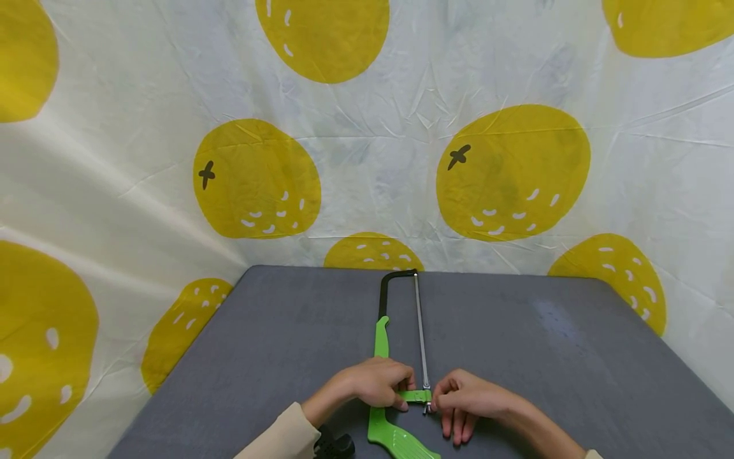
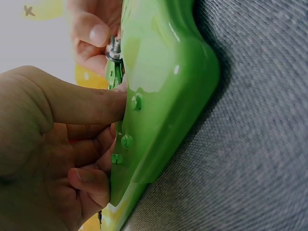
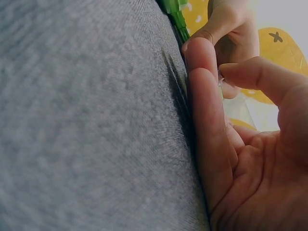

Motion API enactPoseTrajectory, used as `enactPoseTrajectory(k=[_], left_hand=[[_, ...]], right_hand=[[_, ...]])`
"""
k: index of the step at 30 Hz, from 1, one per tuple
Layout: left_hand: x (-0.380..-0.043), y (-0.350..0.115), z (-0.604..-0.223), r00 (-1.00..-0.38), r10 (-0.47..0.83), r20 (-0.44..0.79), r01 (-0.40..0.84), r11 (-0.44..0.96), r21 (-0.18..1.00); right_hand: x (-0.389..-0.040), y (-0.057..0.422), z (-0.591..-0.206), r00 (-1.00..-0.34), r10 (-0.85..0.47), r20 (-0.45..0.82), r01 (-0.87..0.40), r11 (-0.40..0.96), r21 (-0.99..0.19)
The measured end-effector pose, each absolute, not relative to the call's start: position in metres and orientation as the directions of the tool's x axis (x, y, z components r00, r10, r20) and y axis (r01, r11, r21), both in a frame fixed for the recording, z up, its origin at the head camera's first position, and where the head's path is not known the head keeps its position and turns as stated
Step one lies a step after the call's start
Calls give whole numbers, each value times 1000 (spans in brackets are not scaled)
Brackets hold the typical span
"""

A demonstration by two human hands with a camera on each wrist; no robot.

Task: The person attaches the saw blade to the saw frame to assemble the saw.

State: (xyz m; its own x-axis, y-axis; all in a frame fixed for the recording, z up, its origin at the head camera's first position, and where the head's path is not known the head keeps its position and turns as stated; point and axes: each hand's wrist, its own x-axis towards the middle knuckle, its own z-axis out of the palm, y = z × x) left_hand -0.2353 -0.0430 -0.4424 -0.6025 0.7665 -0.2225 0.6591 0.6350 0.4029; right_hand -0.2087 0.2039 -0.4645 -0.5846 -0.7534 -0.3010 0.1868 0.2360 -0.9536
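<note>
A hacksaw lies on the table with its green handle [image 1: 404,441] toward me. Its black front frame [image 1: 383,298] points away, and the silver blade [image 1: 421,331] runs along its right side. My left hand [image 1: 378,382] grips the green body near the lower crossbar [image 1: 414,396]; the left wrist view shows the thumb against the green plastic [image 2: 163,72]. At the crossbar's right end, the thumb and forefinger of my right hand [image 1: 473,396] pinch the small metal wing nut [image 2: 114,49]. In the right wrist view, the fingers [image 3: 207,106] mostly hide that nut.
The grey table [image 1: 516,331] spreads around the saw. A black object [image 1: 337,445] sits by my left sleeve, partly hidden. Behind the table hangs a white cloth [image 1: 378,178] with yellow fruit shapes.
</note>
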Motion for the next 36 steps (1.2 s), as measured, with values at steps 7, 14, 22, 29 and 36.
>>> enactPoseTrajectory(k=[7, 14, 22, 29, 36], left_hand=[[-235, -43, -440, -604, 765, -225, 654, 636, 409], [-236, -42, -441, -597, 772, -219, 662, 628, 408], [-238, -43, -442, -601, 768, -222, 658, 633, 407], [-238, -43, -443, -604, 764, -226, 655, 637, 406], [-238, -42, -445, -604, 764, -228, 655, 639, 404]], right_hand=[[-211, 204, -465, -575, -757, -311, 199, 240, -950], [-209, 204, -465, -586, -750, -307, 190, 241, -952], [-210, 204, -466, -585, -753, -300, 185, 236, -954], [-211, 204, -469, -585, -754, -299, 185, 235, -954], [-211, 204, -470, -583, -759, -291, 181, 228, -957]])
